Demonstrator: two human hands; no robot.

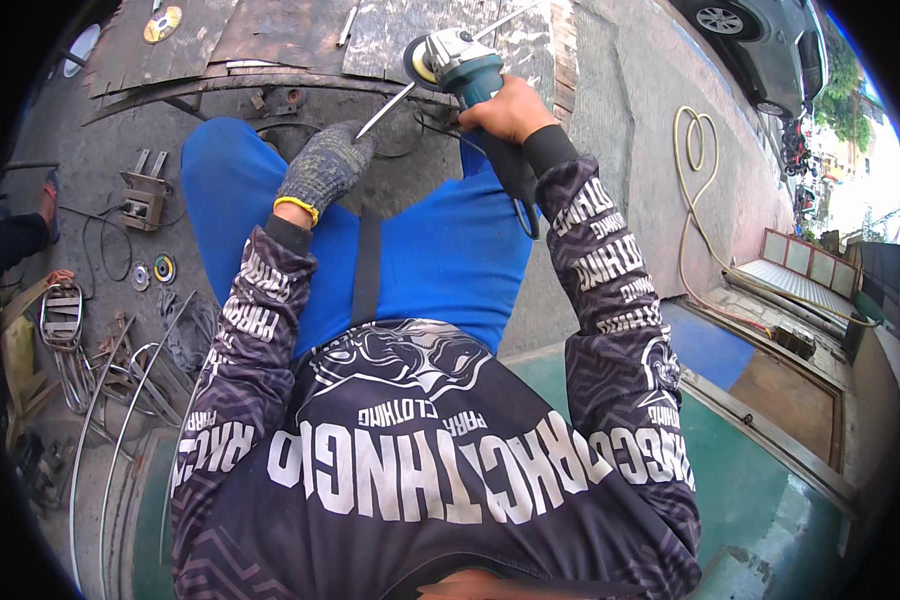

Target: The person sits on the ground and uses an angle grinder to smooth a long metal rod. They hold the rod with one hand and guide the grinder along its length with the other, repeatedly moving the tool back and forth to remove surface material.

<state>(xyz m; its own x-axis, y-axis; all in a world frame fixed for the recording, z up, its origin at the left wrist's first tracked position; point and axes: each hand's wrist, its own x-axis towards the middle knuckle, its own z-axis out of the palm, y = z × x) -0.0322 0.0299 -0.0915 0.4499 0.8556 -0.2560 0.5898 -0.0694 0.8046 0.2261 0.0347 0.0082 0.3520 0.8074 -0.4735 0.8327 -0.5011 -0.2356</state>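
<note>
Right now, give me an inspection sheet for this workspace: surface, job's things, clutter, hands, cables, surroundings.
Surface: grey concrete ground, worn boards ahead.
Job's things: angle grinder and thin metal rod, disc near the rod.
Clutter: bent rods, spare discs, a yellow disc.
Hands: gloved left hand grips the rod; bare right hand grips the grinder.
Cables: black lead on the ground; coiled yellow hose.
Surroundings: parked car, framed panels.
</note>
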